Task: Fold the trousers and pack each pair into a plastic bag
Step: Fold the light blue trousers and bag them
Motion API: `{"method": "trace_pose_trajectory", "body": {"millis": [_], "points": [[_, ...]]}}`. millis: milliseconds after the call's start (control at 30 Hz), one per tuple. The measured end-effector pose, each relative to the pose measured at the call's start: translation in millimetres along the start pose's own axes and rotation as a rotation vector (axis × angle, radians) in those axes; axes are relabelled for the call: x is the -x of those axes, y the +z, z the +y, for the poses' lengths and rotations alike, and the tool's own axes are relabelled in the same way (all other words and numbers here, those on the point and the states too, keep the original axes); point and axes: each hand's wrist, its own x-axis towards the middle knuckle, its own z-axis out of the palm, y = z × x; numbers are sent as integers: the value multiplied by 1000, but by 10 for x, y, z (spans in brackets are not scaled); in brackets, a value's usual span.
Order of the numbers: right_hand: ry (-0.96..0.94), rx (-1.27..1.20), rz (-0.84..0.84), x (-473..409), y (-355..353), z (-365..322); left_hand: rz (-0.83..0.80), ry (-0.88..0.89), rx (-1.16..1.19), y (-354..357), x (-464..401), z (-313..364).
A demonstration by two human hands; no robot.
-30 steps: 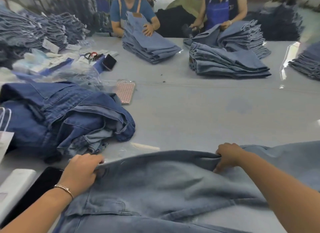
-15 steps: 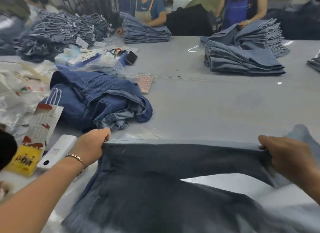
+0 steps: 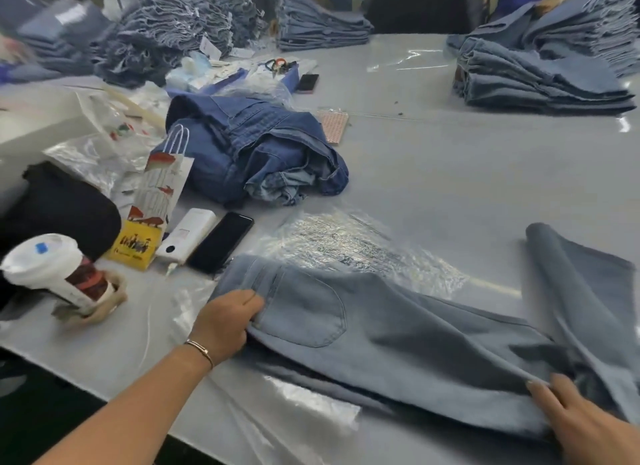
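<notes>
A pair of light blue trousers lies flat on the grey table in front of me, back pocket up and waist to the left. At the right, the leg end is turned back and points away from me. My left hand grips the waist edge, thumb on top. My right hand rests on the leg near the fold, its fingers fairly straight on the cloth. A clear plastic bag lies crinkled on the table just beyond the trousers.
A heap of dark blue jeans lies further back on the left. Nearer on the left are a black phone, a white power bank, a paper bag and a lidded cup. Stacks of folded jeans line the far side.
The trousers, held stretched by their top edge between both hands, now lie flat on the table. My right hand has come down to the leg, and my view has swung left and down.
</notes>
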Motion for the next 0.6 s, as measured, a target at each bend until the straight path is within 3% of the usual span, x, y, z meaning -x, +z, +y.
{"method": "trace_pose_trajectory", "body": {"millis": [33, 67, 100, 167, 233, 433, 533, 600], "points": [[191, 76, -48, 11, -77, -41, 46, 8, 13, -27, 12, 16], [354, -27, -61, 58, -135, -84, 87, 24, 24, -51, 25, 25], [411, -46, -158, 36, -103, -70, 91, 27, 26, -85, 39, 24], [359, -1, -231, 74, 64, -66, 32, 31, 14, -134, 113, 35], [353, -68, -183, 153, 96, 59, -152, 27, 18, -71, 226, 52], [557, -115, -227, 287, 191, 21, -559, -100, 49, 35, 250, 48], [620, -153, -169, 271, 170, -21, -707, -225, 75, -22, 107, 53], [664, -176, -93, 265, 176, -58, -689, -365, 51, -60, -24, 81]]}}
